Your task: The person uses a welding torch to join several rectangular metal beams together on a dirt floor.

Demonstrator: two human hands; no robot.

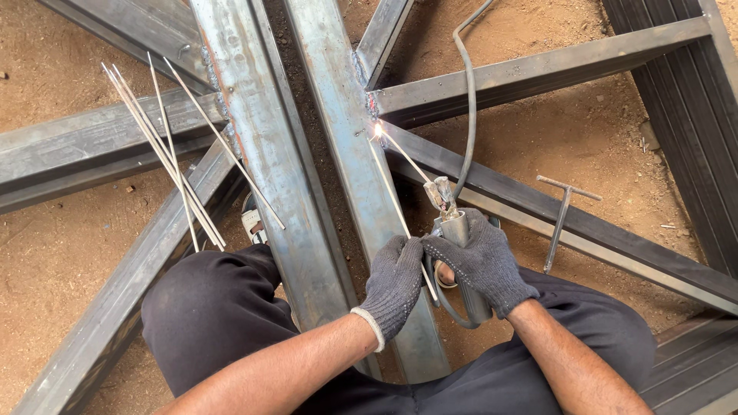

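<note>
Item: welding electrode (406, 157) — a thin rod clamped in the jaws of an electrode holder (453, 223), its tip touching the joint (375, 115) where a diagonal steel member (538, 204) meets the long central beam (346, 154); a small bright spark shows at the contact point. Right hand (484, 257), in a dark knitted glove, is closed around the holder's handle. Left hand (393, 280), likewise gloved, is closed and pressed up against the right, its fingers pinching a second bare rod (392, 196) that lies along the beam towards the same joint. Cable (467, 100): runs from the holder up and out of the top of the view. Progress, as judged from the metal: rough, discoloured weld beads already run down the seam of the neighbouring beam (254, 154) and mark the junction just above the spark, so several joints look finished; the joint under the spark appears to be only just started, and how many of the remaining junctions of the frame still need work cannot be told. Spare rods (173, 154): a loose bundle lying across the left-hand members, well apart from the hands — unused, by the look of them. Chipping hammer (561, 219): T-shaped, resting on a diagonal bar near the right hand. Ground: bare reddish earth (69, 253). The person squats over the frame in dark trousers (207, 315), a sandalled foot (252, 219) beside the beam.
</note>
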